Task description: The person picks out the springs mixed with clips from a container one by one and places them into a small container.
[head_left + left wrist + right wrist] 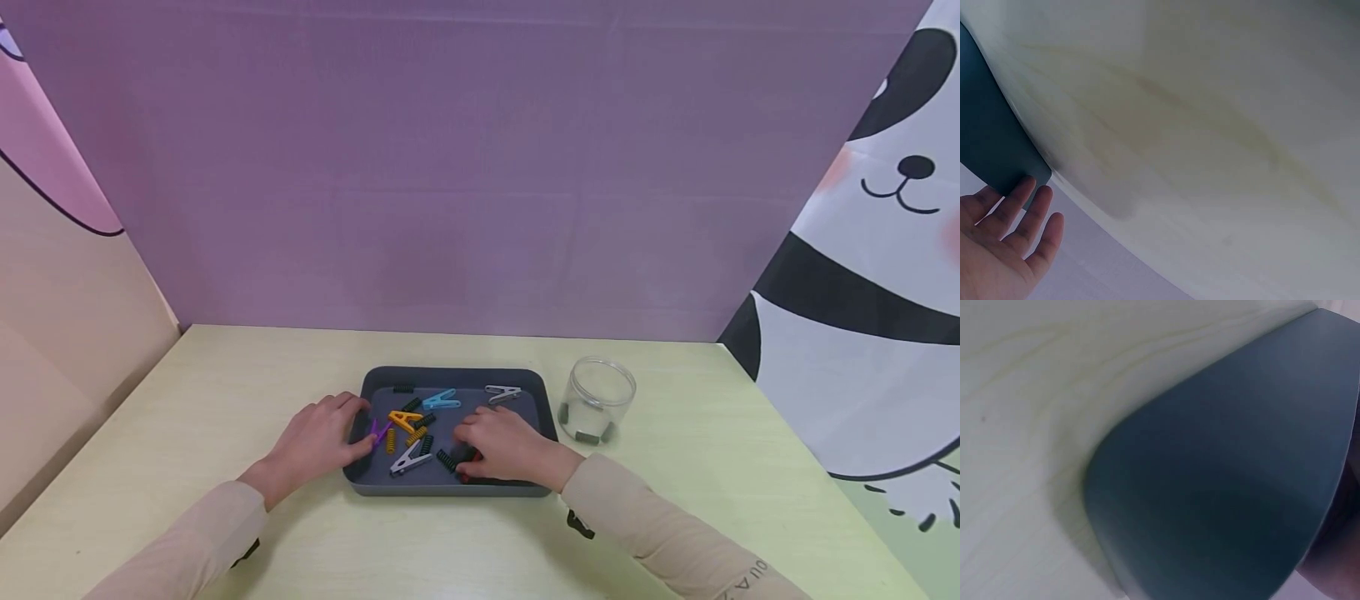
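Tray [450,491] is sitting on the table [420,550] in the head view, carrying springs [391,442] and clips [440,402]. The left hand [318,437] is touching its rim at nine o'clock, thumb reaching beside a purple clip [381,434]. The right hand [504,442] is bending its fingers down at four o'clock, over a red clip [463,477]; whether they are pinching it, I cannot tell (the hand is hiding the tips). A black spring [446,461] is lying just beside them, toward six. A white clip [403,463] is lying at seven, an orange clip [405,417] at ten. A jar [597,400] is standing outside, between two and three, holding dark pieces.

In the left wrist view, the left fingers are spreading apart at eight o'clock, by the tray's corner.

In the right wrist view, the tray's wall is filling the middle, with a blurred bit of hand showing at four.
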A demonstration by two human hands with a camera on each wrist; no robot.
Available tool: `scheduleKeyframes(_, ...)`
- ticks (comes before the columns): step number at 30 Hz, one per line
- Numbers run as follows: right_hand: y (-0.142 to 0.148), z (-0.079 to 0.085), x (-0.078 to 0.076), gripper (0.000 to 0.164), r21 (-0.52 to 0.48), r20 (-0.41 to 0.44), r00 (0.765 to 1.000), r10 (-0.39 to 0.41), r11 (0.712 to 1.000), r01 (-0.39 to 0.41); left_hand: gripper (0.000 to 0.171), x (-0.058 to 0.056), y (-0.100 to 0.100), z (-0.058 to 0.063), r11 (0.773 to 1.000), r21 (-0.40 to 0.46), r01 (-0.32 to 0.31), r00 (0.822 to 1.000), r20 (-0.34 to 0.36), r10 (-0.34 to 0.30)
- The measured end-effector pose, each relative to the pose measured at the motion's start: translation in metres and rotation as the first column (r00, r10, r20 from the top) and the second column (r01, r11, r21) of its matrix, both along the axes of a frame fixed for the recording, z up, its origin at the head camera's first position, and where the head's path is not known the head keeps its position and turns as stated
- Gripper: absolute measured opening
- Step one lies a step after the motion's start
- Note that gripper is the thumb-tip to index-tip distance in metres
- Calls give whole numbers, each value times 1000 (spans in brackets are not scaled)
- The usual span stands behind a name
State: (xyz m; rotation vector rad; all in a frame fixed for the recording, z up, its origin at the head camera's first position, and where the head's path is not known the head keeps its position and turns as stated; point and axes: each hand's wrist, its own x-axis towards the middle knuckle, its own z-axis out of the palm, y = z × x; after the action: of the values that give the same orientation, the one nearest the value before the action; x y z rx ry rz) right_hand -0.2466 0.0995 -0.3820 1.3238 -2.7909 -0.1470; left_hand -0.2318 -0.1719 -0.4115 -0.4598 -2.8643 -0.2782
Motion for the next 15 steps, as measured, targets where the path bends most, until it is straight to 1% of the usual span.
scheduleKeyframes(15,-3,2,3,26,-9,-5,1000,-20,1000,20,48,0,0,1,1000,3,5,1000,-1,-5)
